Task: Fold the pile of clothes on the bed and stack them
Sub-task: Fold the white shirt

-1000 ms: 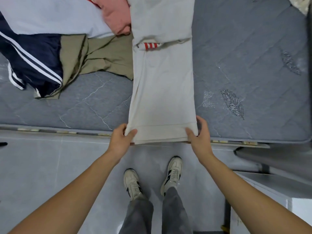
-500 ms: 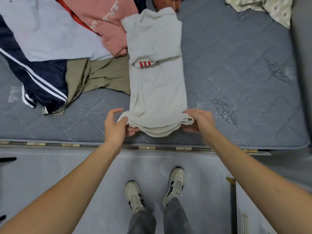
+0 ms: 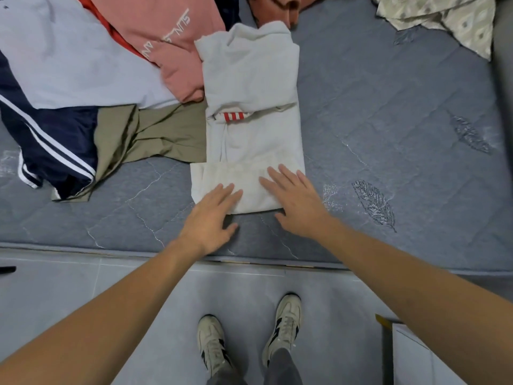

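- At the far left of the bed (image 3: 388,112), a pale blue garment (image 3: 63,62) lies spread flat, overlapping a navy garment with white stripes (image 3: 52,140) below it
- Just right of the navy piece, a crumpled olive garment (image 3: 150,137) reaches across to touch the left edge of the grey shirt
- A salmon-pink garment with white lettering (image 3: 166,37) lies on top of the pale blue one, its lower end touching the grey shirt's upper left side
- The grey shirt (image 3: 252,93) sits in the middle of the mattress as a long narrow strip, sleeves folded in; a small red-and-white striped tag shows in a crease halfway up, and its near end is doubled over into a short flap
- The left hand (image 3: 211,218) lies flat, grip wide, with straight fingertips pressing the flap's near left corner and the palm on the mattress
- The right hand (image 3: 294,201) is likewise flat, grip wide, fingers spread on the flap's right part, thumb off the cloth's near edge
- At the far right top corner, a cream patterned cloth (image 3: 449,20) lies bunched, well apart from the shirt
- Below the bed edge, two pale sneakers (image 3: 249,340) stand on the grey tiled floor (image 3: 83,287)
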Demonstrator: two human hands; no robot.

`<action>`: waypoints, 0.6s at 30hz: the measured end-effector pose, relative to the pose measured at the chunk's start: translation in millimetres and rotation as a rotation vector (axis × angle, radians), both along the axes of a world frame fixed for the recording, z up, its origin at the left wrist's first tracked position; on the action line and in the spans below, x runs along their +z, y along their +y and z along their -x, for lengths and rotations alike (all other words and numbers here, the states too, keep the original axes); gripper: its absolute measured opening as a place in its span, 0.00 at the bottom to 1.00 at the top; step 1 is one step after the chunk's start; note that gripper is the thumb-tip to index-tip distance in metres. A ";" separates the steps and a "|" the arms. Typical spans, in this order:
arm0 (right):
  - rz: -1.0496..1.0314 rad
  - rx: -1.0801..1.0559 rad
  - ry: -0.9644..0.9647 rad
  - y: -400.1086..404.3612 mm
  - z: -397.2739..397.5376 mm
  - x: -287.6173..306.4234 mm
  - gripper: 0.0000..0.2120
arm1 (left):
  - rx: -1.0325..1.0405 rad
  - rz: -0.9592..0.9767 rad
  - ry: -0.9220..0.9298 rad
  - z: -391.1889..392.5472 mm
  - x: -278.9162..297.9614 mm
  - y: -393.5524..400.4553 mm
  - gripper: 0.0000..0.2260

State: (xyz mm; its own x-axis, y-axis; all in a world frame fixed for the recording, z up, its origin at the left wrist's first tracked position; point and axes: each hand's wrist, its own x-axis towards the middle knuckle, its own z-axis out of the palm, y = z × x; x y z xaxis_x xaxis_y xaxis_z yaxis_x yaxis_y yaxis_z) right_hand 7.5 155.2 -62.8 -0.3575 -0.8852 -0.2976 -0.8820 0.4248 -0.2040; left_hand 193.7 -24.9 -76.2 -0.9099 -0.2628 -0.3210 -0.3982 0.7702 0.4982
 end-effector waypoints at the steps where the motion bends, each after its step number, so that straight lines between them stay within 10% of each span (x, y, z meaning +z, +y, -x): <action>1: -0.060 0.027 0.036 -0.3 6.2 -5.6 0.48 | -0.043 0.066 -0.020 1.6 -5.2 -2.8 0.38; 8: -0.045 0.126 0.135 5.5 50.1 -32.1 0.46 | -0.047 0.296 0.004 20.3 -31.4 -32.5 0.42; 18: -0.035 0.279 0.198 102.0 45.1 -13.7 0.42 | -0.065 0.140 0.120 -27.4 -16.5 58.8 0.41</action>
State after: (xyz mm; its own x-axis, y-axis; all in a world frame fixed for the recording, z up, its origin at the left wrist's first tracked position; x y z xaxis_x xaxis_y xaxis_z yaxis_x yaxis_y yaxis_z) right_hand -37.7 257.2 -76.4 -0.1570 -0.9474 -0.2790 -0.9862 0.1653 -0.0066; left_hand 221.1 33.9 -92.7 -0.9558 -0.2371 -0.1741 -0.2901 0.8571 0.4256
